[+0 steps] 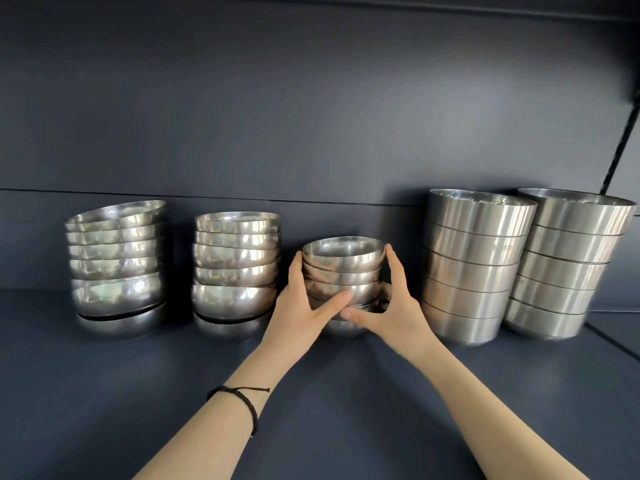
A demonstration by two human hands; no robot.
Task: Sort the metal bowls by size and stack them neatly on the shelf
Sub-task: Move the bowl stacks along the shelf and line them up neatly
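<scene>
Where five small, shiny round bowls form the middle stack, midway along the shelf near its back edge, the left hand and right hand curl round its sides, thumbs in front; two rounded stacks stand left, two straight-sided stacks right.

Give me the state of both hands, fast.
Left hand: grips the small bowl stack from its left side, thumb across the front.
Right hand: grips the same stack from its right side.
</scene>
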